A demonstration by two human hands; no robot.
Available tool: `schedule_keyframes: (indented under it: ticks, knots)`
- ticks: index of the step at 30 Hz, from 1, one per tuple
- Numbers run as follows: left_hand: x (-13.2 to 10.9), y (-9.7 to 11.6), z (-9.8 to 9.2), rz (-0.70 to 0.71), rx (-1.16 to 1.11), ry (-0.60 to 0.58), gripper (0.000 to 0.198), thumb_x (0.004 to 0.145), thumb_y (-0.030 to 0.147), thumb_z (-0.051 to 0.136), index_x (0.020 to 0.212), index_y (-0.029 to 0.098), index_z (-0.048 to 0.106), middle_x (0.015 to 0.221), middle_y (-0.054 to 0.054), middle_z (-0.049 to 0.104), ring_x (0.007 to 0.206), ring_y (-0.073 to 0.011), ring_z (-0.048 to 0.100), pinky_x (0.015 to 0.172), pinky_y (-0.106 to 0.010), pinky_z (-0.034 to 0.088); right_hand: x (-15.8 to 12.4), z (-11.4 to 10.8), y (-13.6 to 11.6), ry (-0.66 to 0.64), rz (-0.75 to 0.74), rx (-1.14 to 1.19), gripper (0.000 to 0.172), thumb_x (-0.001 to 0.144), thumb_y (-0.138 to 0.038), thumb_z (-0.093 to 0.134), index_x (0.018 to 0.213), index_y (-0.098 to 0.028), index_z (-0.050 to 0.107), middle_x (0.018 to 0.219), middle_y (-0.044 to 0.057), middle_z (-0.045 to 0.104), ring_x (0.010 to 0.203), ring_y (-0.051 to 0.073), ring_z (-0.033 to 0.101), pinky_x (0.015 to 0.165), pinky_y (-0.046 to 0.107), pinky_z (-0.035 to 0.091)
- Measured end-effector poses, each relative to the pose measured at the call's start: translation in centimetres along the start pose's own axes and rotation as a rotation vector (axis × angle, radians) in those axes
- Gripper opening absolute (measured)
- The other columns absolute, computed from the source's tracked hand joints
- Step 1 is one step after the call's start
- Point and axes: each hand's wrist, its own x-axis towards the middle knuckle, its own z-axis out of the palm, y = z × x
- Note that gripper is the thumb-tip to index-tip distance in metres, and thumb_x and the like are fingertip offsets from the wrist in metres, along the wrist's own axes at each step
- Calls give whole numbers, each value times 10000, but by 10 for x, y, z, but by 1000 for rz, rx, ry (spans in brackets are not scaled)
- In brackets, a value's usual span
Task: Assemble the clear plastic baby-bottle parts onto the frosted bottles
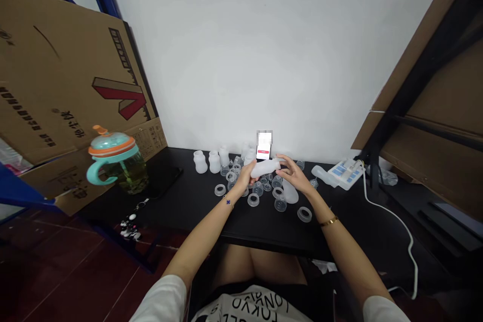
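A frosted white baby bottle [263,167] lies sideways in the air above the desk. My left hand [244,179] is closed around its left end. At the right end, the thumb and fingers of my right hand [296,175] pinch the bottle's neck; whether a small part sits between them I cannot make out. Below are several clear domed caps [280,205] and translucent rings [253,199], loosely scattered. Another frosted bottle [290,192] lies on the desk beneath my right hand. Several bottles [200,162] stand upright along the wall to the left.
A lit phone [263,148] leans against the wall behind the bottles. To the right, a white power strip [345,173] with a cable lies beside another frosted piece [324,176]. A turquoise-handled jug [121,163], a dark flat device [166,184] and a cardboard box [71,70] are on the left.
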Motion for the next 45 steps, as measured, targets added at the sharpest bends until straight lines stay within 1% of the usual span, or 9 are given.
schedule_keyframes:
  ticks: [6, 11, 14, 18, 20, 24, 32, 36, 45]
  knots:
    - [-9, 1, 7, 186, 244, 66, 518, 857, 687, 532, 864, 178, 625, 551, 31, 542, 432, -98, 420, 435, -226, 309, 4, -2, 18, 7, 255, 28, 496, 854, -597, 617, 1151, -202, 658, 786, 11, 664, 606, 170, 619, 579, 324, 552]
    - [0, 0, 5, -219, -83, -126, 668, 857, 780, 356, 866, 159, 599, 478, 15, 513, 344, -90, 339, 368, -225, 240, 8, -14, 13, 24, 116, 82, 517, 706, -496, 800, 1133, -234, 673, 1117, 77, 711, 924, 231, 677, 820, 389, 570]
    - [2, 2, -1, -314, -179, -148, 698, 849, 806, 321, 911, 165, 592, 445, 47, 448, 326, -78, 279, 360, -212, 199, 10, -31, 22, 230, 67, 25, 516, 674, -472, 810, 1115, -244, 672, 1257, 93, 676, 1035, 262, 659, 870, 415, 553]
    - [-3, 3, -3, -39, 107, 30, 611, 870, 733, 462, 1017, 162, 624, 613, -11, 614, 390, -103, 426, 410, -242, 319, 8, -57, 53, 390, 206, -388, 480, 770, -474, 703, 1165, -205, 658, 1230, 119, 688, 903, 261, 681, 812, 425, 545]
    - [-7, 2, 0, 152, 384, 129, 525, 873, 646, 570, 1106, 181, 642, 732, -29, 671, 487, -136, 532, 506, -269, 413, 5, -62, 67, 270, 294, -743, 443, 814, -427, 658, 1179, -177, 666, 1133, 126, 724, 935, 282, 679, 853, 434, 524]
    - [-13, -3, 5, 390, 770, 169, 509, 889, 535, 636, 1296, 230, 603, 1082, -75, 708, 804, -222, 660, 737, -329, 500, -1, -57, 86, 141, 312, -854, 382, 761, -256, 688, 1140, -213, 714, 1203, 118, 718, 1086, 313, 650, 934, 435, 482]
    - [-9, -17, 3, 427, 938, 85, 534, 927, 439, 625, 1422, 267, 520, 1299, -84, 623, 989, -243, 650, 799, -334, 533, -4, -50, 91, 10, 377, -926, 376, 762, -244, 714, 1136, -261, 748, 1138, 120, 753, 1055, 354, 682, 874, 461, 508]
    - [-8, -20, 4, 430, 932, 93, 549, 950, 412, 596, 1465, 273, 468, 1362, -87, 581, 935, -217, 653, 802, -337, 543, -3, -48, 81, 26, 322, -904, 426, 851, -302, 637, 1270, -243, 687, 1260, 115, 708, 1130, 342, 658, 918, 452, 508]
    - [-5, -29, 9, 491, 755, 67, 672, 928, 415, 617, 1508, 232, 332, 1426, -138, 506, 931, -198, 653, 799, -349, 579, -3, -35, 49, 34, 162, -787, 347, 978, -426, 505, 1218, -273, 703, 1209, 42, 732, 1094, 253, 673, 954, 376, 519]
